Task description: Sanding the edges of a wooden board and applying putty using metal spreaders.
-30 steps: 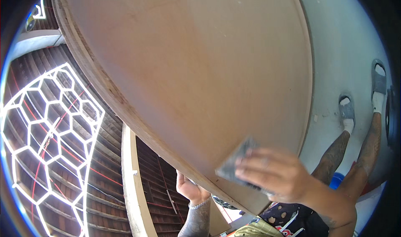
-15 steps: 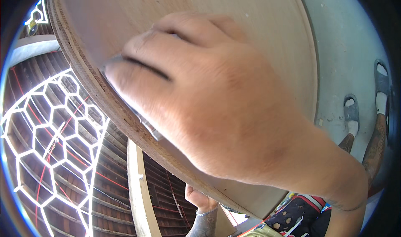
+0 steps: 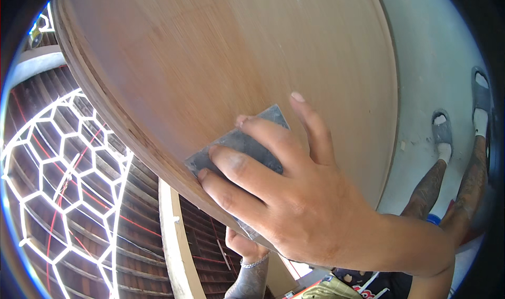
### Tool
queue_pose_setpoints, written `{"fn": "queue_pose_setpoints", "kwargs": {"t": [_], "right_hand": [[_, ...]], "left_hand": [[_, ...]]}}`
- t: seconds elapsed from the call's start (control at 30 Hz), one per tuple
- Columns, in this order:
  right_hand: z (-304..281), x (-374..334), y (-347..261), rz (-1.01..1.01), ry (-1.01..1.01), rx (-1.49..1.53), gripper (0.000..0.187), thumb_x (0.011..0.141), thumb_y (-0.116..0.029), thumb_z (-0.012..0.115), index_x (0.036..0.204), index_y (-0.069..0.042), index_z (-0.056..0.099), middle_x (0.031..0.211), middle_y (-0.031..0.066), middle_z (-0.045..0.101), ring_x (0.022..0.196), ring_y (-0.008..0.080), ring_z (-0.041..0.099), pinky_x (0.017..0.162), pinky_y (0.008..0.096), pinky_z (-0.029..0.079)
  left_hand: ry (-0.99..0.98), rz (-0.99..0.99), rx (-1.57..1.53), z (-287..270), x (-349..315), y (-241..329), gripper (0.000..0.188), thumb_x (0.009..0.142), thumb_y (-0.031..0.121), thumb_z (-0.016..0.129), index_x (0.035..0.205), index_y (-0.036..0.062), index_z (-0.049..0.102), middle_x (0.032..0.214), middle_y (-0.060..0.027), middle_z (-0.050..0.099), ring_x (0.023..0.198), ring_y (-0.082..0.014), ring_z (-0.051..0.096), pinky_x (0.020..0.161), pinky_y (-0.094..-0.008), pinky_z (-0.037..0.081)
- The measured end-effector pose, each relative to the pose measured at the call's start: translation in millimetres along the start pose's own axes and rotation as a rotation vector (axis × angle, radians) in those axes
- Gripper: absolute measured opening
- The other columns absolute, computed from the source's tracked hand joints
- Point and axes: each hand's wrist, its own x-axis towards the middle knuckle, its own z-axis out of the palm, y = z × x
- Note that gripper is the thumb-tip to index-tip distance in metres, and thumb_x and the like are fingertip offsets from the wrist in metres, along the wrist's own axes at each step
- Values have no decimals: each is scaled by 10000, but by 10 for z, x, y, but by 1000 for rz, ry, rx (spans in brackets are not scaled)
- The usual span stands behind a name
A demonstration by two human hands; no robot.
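A large curved wooden panel (image 3: 315, 51), with layered plywood showing along its edge, fills the middle of the view. My right hand (image 3: 315, 204) lies over a dark grey sheet of sandpaper (image 3: 263, 128), pressing it to the panel's face near the lower left edge. Three fingers rest on the sheet, another finger is lifted off to the side, and the thumb is hidden. Below that edge, my left hand (image 3: 244, 246), with a chain bracelet at the wrist, grips the panel's rim. Its fingers are partly hidden behind the wood.
Pale grey-green floor (image 3: 421, 41) runs along the right, with feet in grey sandals (image 3: 442, 128) on it. At the left, a lit lattice of white hexagon lamps (image 3: 68, 167) hangs under a dark slatted roof. A light-coloured post (image 3: 176, 236) rises beside my left hand.
My right hand has moved down and right across the panel, away from its left edge, uncovering the sandpaper. The left hand has stayed at the rim, shifting slightly left.
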Motion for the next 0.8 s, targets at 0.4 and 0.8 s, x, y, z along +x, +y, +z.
{"fn": "queue_pose_setpoints", "kwargs": {"t": [0.4,0.8], "right_hand": [[289,-991,-251,105,-170,-33,337,917,-320,630,1241,-243,681,1315,-34,567,1311,279,465,1111,702,260],[691,-1803,-419,83,-235,-56,405,950,-362,578,1330,-233,633,1355,-8,518,1388,251,419,1189,687,198]], "left_hand": [[-230,-33,-147,-6,37,-30,490,1009,263,358,1336,-45,555,1331,-233,614,1242,-377,596,1102,-500,440],[-347,-26,-121,-306,110,60,500,1011,283,342,1321,-47,553,1336,-222,598,1231,-372,574,1074,-525,429]]}}
